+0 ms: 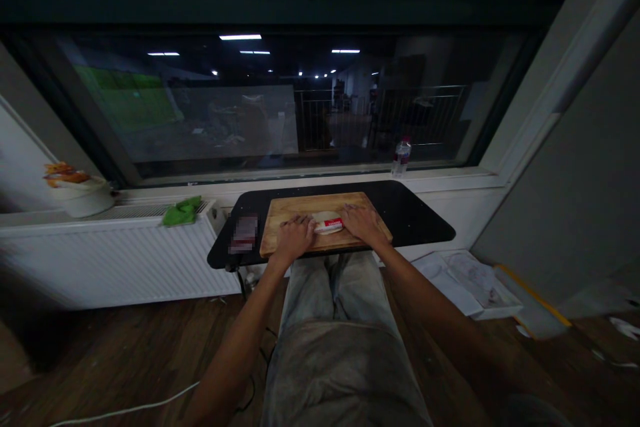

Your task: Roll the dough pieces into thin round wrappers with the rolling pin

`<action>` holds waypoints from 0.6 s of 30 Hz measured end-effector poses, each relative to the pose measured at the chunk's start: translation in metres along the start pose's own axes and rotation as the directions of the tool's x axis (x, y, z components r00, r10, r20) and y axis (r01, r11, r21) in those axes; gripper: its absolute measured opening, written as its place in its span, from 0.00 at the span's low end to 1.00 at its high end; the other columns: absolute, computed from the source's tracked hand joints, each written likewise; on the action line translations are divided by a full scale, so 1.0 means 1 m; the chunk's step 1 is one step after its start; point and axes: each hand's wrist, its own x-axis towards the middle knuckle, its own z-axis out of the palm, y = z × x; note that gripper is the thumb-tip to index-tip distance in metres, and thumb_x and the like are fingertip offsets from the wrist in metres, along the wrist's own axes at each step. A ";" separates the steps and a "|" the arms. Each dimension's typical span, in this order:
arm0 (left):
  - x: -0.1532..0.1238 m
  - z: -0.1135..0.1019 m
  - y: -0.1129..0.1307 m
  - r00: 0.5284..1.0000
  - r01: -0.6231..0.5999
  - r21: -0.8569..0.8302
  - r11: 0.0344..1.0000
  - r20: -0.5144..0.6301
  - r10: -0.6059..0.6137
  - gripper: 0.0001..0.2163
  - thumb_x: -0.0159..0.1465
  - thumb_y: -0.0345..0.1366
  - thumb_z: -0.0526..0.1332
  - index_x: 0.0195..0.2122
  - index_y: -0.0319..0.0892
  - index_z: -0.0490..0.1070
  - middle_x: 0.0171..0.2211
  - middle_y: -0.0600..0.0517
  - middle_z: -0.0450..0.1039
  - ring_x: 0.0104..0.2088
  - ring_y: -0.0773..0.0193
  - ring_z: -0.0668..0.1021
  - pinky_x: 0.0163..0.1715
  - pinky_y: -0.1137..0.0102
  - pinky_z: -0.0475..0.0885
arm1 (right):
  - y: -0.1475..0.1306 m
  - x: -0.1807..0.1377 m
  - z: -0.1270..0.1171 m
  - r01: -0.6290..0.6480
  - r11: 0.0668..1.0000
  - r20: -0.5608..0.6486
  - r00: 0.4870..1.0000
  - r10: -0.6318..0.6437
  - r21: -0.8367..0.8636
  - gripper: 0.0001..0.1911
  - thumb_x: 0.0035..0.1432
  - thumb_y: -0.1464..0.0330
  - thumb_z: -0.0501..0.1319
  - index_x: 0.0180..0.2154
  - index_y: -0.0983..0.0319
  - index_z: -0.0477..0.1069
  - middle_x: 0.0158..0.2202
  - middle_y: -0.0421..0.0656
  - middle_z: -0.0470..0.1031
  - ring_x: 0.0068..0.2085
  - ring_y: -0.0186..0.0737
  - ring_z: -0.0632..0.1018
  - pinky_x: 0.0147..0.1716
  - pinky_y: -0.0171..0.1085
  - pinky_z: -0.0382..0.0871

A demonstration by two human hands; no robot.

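A red-and-white printed cylinder lies crosswise on a pale, flat, rounded piece that looks like dough. Beneath both is a wooden cutting board. My left hand curls over the cylinder's left end, fingers bent and close together. At the opposite end, my right hand rests over it with the fingers bent forward. Both palms face down, so the cylinder's ends and the undersides of my fingers are hidden.
The board sits on a small black table. A blurred-out packet lies on its left. A plastic bottle stands on the windowsill. On the radiator are a green cloth and a pot. An open white box lies on the floor.
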 end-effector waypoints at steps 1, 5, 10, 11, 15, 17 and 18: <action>-0.001 0.000 0.001 1.000 0.000 -0.007 1.000 -0.005 0.000 0.23 0.84 0.43 0.47 0.64 0.44 0.80 0.66 0.40 0.80 0.66 0.48 0.80 0.61 0.56 0.76 | 0.000 -0.004 0.000 -0.005 1.000 -0.027 1.000 0.005 0.001 0.27 0.83 0.66 0.44 0.67 0.69 0.75 0.67 0.60 0.79 0.65 0.52 0.81 0.64 0.43 0.71; -0.005 -0.003 0.001 1.000 -0.004 -0.019 1.000 -0.015 0.004 0.21 0.84 0.43 0.48 0.61 0.43 0.80 0.64 0.40 0.81 0.65 0.50 0.81 0.61 0.59 0.75 | -0.005 -0.022 0.001 -0.053 0.999 -0.129 0.990 0.053 0.006 0.26 0.83 0.65 0.46 0.61 0.69 0.79 0.60 0.60 0.83 0.60 0.53 0.84 0.59 0.43 0.73; 0.003 -0.005 0.000 1.000 0.018 -0.014 1.000 -0.002 -0.018 0.23 0.85 0.43 0.46 0.59 0.42 0.81 0.61 0.40 0.83 0.61 0.50 0.83 0.60 0.60 0.75 | -0.017 -0.040 0.007 -0.175 0.983 -0.214 0.959 0.184 0.056 0.26 0.83 0.62 0.47 0.59 0.69 0.80 0.57 0.62 0.84 0.57 0.55 0.85 0.56 0.43 0.74; 0.006 -0.004 0.000 1.000 0.029 -0.010 1.000 -0.001 -0.029 0.23 0.85 0.42 0.46 0.59 0.42 0.81 0.61 0.40 0.83 0.60 0.50 0.83 0.60 0.59 0.75 | -0.019 -0.042 0.009 -0.189 0.980 -0.230 0.953 0.198 0.064 0.27 0.84 0.62 0.46 0.60 0.69 0.79 0.57 0.62 0.84 0.58 0.55 0.84 0.57 0.44 0.74; 0.018 -0.002 -0.002 0.999 0.050 0.007 0.999 0.011 -0.050 0.24 0.84 0.42 0.45 0.61 0.40 0.80 0.59 0.38 0.83 0.60 0.49 0.83 0.63 0.58 0.72 | -0.024 -0.046 0.016 -0.210 0.975 -0.249 0.943 0.223 0.076 0.29 0.84 0.62 0.44 0.64 0.71 0.77 0.57 0.64 0.84 0.59 0.57 0.83 0.60 0.47 0.72; 0.022 0.000 -0.003 0.999 0.048 0.016 0.999 0.021 -0.048 0.24 0.85 0.42 0.44 0.62 0.40 0.79 0.59 0.38 0.83 0.61 0.49 0.82 0.65 0.58 0.70 | -0.026 -0.047 0.019 -0.220 0.972 -0.245 0.941 0.234 0.082 0.31 0.84 0.61 0.43 0.66 0.73 0.76 0.56 0.65 0.84 0.59 0.57 0.83 0.60 0.48 0.73; 0.024 0.000 -0.003 0.999 0.044 0.020 0.999 0.024 -0.045 0.24 0.85 0.42 0.44 0.63 0.40 0.79 0.60 0.38 0.83 0.62 0.48 0.82 0.66 0.57 0.69 | -0.027 -0.048 0.019 -0.225 0.971 -0.245 0.940 0.239 0.085 0.31 0.84 0.61 0.43 0.66 0.74 0.75 0.56 0.66 0.84 0.59 0.58 0.83 0.60 0.48 0.73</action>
